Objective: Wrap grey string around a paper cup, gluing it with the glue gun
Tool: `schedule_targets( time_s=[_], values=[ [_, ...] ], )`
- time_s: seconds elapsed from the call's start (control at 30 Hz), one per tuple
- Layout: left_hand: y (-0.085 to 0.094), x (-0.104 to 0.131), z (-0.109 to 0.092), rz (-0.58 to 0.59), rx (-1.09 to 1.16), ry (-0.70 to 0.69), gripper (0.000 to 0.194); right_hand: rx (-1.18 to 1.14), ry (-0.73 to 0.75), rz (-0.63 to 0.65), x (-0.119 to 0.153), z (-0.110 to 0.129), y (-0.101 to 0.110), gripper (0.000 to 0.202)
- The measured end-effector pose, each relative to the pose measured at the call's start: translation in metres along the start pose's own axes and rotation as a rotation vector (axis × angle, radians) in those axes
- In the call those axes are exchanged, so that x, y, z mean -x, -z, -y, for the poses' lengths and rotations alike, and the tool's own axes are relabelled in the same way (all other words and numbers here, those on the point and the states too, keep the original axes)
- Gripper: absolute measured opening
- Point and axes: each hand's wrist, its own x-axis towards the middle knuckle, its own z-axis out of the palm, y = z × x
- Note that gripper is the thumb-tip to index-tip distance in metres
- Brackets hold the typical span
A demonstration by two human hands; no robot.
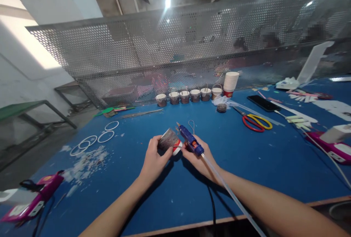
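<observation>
My left hand (153,158) is closed around a paper cup (169,140), tilted on its side, with a dark grey-brown wrap around most of it and a red and white band left bare. In my right hand (201,160) is a blue glue gun (189,137), its nozzle pointing up and away to the left, just beside the cup. A long clear glue stick (227,186) trails from its back end toward me. The right fingertips come close to the cup's rim; whether they touch it I cannot tell. A thin wire loop (192,124) shows just beyond the gun.
Several wrapped cups (184,97) line the back beside a stack of paper cups (231,83). Scissors (253,123) and a phone (263,103) lie right. White rings (105,136) and scraps (89,164) lie left. Magenta power strips (41,197) sit at both sides; a perforated metal screen (142,54) stands behind.
</observation>
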Motion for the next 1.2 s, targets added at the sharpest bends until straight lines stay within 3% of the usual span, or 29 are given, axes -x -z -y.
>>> schedule_targets(
  time_s=[0.3,0.63,1.2],
  values=[
    [-0.003,0.001,-0.003,0.109,-0.051,-0.04,0.026,0.005,0.012,-0.073,-0.002,0.0,0.004,0.008],
    [-0.001,0.004,-0.011,0.223,-0.049,0.097,0.027,-0.009,0.026,-0.087,-0.004,-0.006,0.005,0.007],
    [0.001,0.004,-0.012,0.179,0.005,0.07,0.024,-0.089,-0.09,-0.096,-0.005,-0.012,0.002,0.007]
  ],
)
